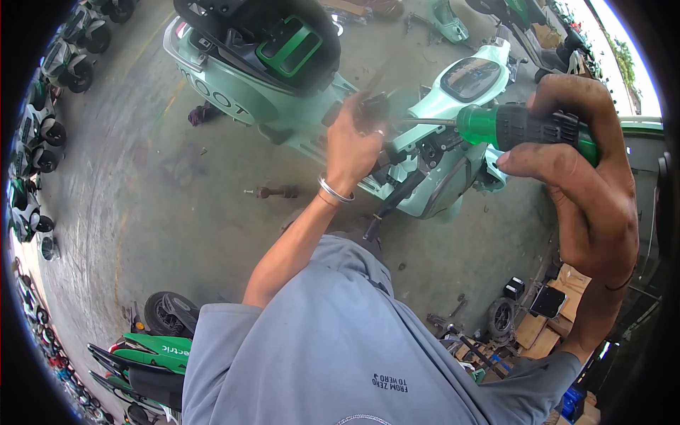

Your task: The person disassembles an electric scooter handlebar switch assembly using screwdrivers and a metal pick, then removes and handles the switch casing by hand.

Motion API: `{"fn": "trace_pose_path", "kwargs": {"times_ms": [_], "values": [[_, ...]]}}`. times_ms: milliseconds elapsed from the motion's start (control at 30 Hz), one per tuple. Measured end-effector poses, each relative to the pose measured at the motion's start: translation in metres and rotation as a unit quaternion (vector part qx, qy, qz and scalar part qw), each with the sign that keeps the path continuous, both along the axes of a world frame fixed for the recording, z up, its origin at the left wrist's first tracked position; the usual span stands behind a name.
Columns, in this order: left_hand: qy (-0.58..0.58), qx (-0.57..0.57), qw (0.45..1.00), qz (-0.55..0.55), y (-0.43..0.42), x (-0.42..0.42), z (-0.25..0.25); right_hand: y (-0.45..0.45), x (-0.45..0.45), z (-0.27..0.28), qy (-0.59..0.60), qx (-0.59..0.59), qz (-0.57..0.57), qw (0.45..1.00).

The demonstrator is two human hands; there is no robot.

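Observation:
My right hand point(591, 170), close to the camera, is closed around the green and black handle of a screwdriver point(528, 127). Its thin metal shaft points left toward my left hand point(350, 145), which wears a silver bangle. The fingers of that hand are wrapped around a small dark part point(374, 108), too blurred to name; the shaft's tip reaches close to it, but contact cannot be told. Behind both hands stands a mint-green scooter point(234, 85) with its dark seat unit point(280, 49) raised. The front cowl point(471, 76) sits at right, with dark parts exposed below it.
A dark tool or part point(273, 192) and a dark cloth point(203, 113) lie on the concrete floor. Scooters point(46, 134) line the left side. A green scooter point(152, 354) stands lower left. Cardboard point(542, 329) and a loose wheel point(501, 316) are lower right.

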State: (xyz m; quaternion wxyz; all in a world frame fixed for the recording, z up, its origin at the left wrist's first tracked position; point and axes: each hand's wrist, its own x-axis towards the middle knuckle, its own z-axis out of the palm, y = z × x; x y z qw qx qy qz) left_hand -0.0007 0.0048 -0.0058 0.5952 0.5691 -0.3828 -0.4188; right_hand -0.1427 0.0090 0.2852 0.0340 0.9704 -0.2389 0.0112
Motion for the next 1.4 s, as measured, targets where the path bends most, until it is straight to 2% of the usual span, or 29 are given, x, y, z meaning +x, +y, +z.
{"fn": "trace_pose_path", "kwargs": {"times_ms": [33,67,100,167,200,300,333,433,467,567,600,667,700,767,800,900,933,1033,1067,1133,1167,1233,1267,1333,1400], "values": [[-0.011,0.005,1.0,-0.001,0.001,-0.001,0.001,0.001,0.005,0.0,0.012,-0.013,0.031,0.999],[-0.012,0.005,1.0,-0.003,0.001,-0.001,0.0,0.0,0.006,-0.01,-0.087,0.02,-0.02,0.996],[-0.003,0.001,1.0,-0.005,0.001,-0.001,-0.002,0.0,0.004,-0.011,-0.131,0.068,-0.088,0.985],[0.005,-0.003,1.0,-0.01,0.001,0.0,-0.002,0.002,0.001,-0.014,-0.245,0.156,-0.216,0.932],[0.025,0.007,1.0,-0.018,0.001,0.001,-0.001,-0.006,-0.003,-0.013,-0.168,0.109,-0.173,0.964],[0.035,0.015,0.999,-0.026,0.0,0.001,0.0,-0.008,0.001,0.001,-0.069,0.082,-0.113,0.988],[0.025,0.018,0.999,-0.026,0.001,0.002,0.0,-0.011,0.003,0.004,-0.045,0.049,-0.023,0.998],[0.047,0.029,0.998,-0.021,0.003,0.0,0.008,-0.006,0.009,-0.005,-0.074,0.076,-0.005,0.994],[0.045,0.028,0.998,-0.023,0.002,0.0,0.007,-0.005,0.012,-0.011,-0.124,0.039,-0.031,0.991],[0.033,0.003,0.999,-0.011,0.001,-0.002,-0.001,-0.009,0.0,-0.01,-0.166,0.029,-0.13,0.977],[0.047,-0.004,0.999,-0.007,0.001,-0.002,-0.003,-0.012,0.0,0.002,-0.077,0.044,-0.094,0.992],[0.06,-0.013,0.998,-0.002,0.0,-0.002,-0.003,-0.018,0.001,0.009,0.011,0.056,-0.056,0.997],[0.056,-0.024,0.998,-0.006,0.0,-0.003,-0.004,-0.021,0.002,0.009,0.0,0.004,0.018,1.0],[0.051,-0.036,0.998,-0.013,0.001,-0.002,-0.002,-0.016,0.009,0.006,-0.013,-0.049,0.088,0.995],[0.035,-0.025,0.999,-0.016,0.001,-0.002,-0.001,-0.007,0.016,0.0,-0.087,-0.016,-0.009,0.996],[-0.006,-0.015,1.0,-0.021,0.002,0.0,0.0,-0.014,0.008,-0.012,-0.18,0.019,-0.096,0.979],[-0.03,-0.017,0.999,-0.02,0.001,0.001,0.001,-0.015,0.006,-0.011,-0.133,0.005,-0.092,0.987],[-0.042,-0.011,0.999,-0.023,0.004,0.003,0.007,-0.019,0.009,-0.006,-0.089,-0.009,-0.009,0.996],[-0.045,-0.013,0.999,-0.026,0.006,0.005,0.008,-0.021,0.01,-0.007,-0.128,0.002,0.038,0.991],[-0.074,0.056,0.994,-0.057,0.008,0.01,0.009,-0.018,0.011,-0.013,-0.169,0.011,0.075,0.983],[-0.076,0.055,0.994,-0.063,0.008,0.011,0.008,-0.012,0.013,-0.018,-0.175,0.021,0.0,0.984],[-0.123,0.086,0.987,-0.063,0.009,0.014,0.007,-0.01,0.01,-0.021,-0.185,0.029,-0.079,0.979],[-0.127,0.085,0.986,-0.067,0.008,0.014,0.006,-0.014,0.007,-0.021,-0.139,0.023,-0.094,0.985],[-0.148,0.081,0.985,-0.047,0.008,0.015,0.004,-0.015,0.001,-0.021,-0.096,0.015,-0.11,0.989],[-0.143,0.095,0.984,-0.055,0.008,0.014,0.005,-0.014,-0.003,-0.021,-0.096,0.016,-0.031,0.995]]}}
